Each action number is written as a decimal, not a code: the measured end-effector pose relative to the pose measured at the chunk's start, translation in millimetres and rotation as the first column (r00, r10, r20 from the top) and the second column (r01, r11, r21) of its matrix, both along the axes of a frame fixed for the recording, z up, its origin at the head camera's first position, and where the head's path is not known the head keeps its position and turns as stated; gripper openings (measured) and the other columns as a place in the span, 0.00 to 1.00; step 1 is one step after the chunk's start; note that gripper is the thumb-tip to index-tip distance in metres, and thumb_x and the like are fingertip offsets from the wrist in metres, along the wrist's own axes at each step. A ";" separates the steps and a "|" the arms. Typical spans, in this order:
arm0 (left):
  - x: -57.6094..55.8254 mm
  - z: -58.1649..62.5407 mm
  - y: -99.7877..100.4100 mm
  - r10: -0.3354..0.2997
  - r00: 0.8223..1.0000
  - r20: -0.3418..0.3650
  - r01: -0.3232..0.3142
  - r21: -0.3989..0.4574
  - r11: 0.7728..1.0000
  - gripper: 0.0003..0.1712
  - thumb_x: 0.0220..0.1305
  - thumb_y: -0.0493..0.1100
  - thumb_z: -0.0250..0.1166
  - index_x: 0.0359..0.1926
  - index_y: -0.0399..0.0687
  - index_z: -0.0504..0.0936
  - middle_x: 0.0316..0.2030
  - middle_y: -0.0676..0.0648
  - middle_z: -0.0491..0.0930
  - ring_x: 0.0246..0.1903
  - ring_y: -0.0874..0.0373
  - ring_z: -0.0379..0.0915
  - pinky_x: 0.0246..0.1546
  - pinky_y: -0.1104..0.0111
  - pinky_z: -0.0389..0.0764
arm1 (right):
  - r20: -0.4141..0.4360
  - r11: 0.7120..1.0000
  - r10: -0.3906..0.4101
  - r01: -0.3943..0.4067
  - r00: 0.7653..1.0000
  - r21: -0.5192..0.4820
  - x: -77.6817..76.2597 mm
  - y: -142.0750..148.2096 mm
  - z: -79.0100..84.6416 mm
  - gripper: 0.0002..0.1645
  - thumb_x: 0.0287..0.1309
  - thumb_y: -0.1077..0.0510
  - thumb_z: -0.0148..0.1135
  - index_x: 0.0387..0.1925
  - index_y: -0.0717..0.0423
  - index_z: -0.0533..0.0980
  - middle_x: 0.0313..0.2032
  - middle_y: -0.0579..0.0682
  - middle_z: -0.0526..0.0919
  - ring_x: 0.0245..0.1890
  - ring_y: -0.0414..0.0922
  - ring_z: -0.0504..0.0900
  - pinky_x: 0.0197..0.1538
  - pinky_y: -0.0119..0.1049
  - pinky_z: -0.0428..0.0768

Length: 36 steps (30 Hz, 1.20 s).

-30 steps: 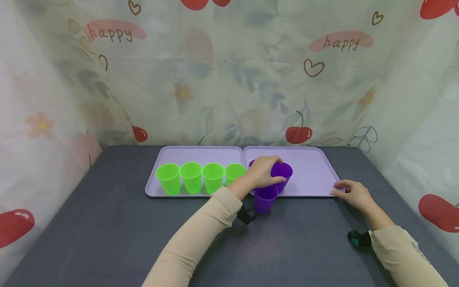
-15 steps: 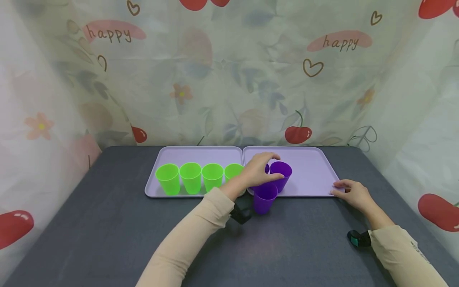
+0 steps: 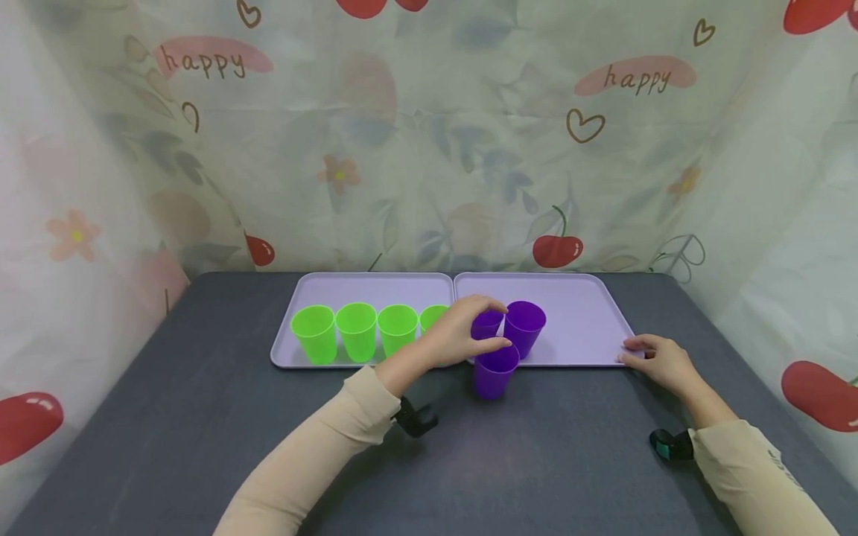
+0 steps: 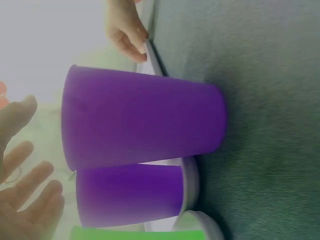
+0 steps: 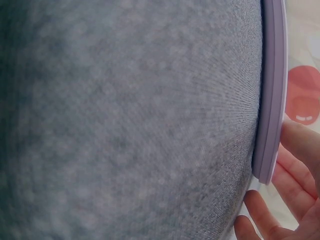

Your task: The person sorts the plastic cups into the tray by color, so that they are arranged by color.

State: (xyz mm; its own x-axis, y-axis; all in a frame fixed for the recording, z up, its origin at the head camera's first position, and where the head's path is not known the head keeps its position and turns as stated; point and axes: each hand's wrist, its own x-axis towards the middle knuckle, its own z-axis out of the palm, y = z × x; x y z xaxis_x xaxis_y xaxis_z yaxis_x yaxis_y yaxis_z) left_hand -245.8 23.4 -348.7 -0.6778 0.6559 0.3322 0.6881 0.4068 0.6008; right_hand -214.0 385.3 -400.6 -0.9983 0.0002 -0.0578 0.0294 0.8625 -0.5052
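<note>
My left hand [image 3: 456,327] hovers with thumb and fingers spread beside the purple cups, nothing held between them. Two purple cups stand side by side on the right lilac tray [image 3: 579,298]: one on the right [image 3: 525,331] and one on the left [image 3: 486,324], partly behind my fingers. A third purple cup [image 3: 494,378] stands on the dark tabletop against the tray's front edge. It looms large in the left wrist view, apart from the left fingers. My right hand [image 3: 665,365] pinches the right tray's front right corner, thumb on the rim in the right wrist view.
A row of several green cups [image 3: 358,333] stands on the left lilac tray [image 3: 382,286]; my left hand partly covers the rightmost. Both trays sit edge to edge at the back of the dark table [image 3: 536,461]. A printed curtain [image 3: 415,149] hangs behind.
My left hand has let go of the right-hand purple cup, its fingers parting, and drawn back to the left. The cups stay put, and the right hand keeps its place at the tray corner.
</note>
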 end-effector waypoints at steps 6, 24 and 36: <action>10.9 -7.1 -9.1 -0.012 1.000 -0.005 0.012 -0.021 1.000 0.28 0.54 0.47 0.69 0.54 0.38 0.75 0.51 0.40 0.78 0.55 0.48 0.72 0.59 0.61 0.70 | 0.003 1.000 -0.005 0.005 1.000 0.004 -0.6 1.3 -1.9 0.30 0.59 0.48 0.60 0.52 0.70 0.72 0.52 0.72 0.74 0.51 0.67 0.73 0.50 0.58 0.73; 26.0 -16.7 -13.0 0.001 1.000 -0.019 -0.003 -0.100 0.995 0.30 0.52 0.49 0.70 0.55 0.44 0.74 0.52 0.46 0.77 0.55 0.54 0.71 0.59 0.64 0.70 | 0.006 1.000 -0.015 0.015 1.000 -0.002 -0.2 0.4 -0.9 0.30 0.59 0.49 0.60 0.51 0.71 0.72 0.52 0.72 0.74 0.51 0.67 0.73 0.50 0.58 0.73; 26.6 -24.5 -10.8 0.025 0.999 0.043 -0.022 -0.059 0.998 0.31 0.52 0.48 0.70 0.56 0.44 0.73 0.52 0.46 0.77 0.55 0.53 0.71 0.57 0.63 0.72 | 0.014 1.000 -0.009 0.009 1.000 -0.005 1.4 -0.6 0.8 0.30 0.59 0.48 0.59 0.52 0.71 0.71 0.52 0.73 0.73 0.51 0.67 0.73 0.49 0.57 0.74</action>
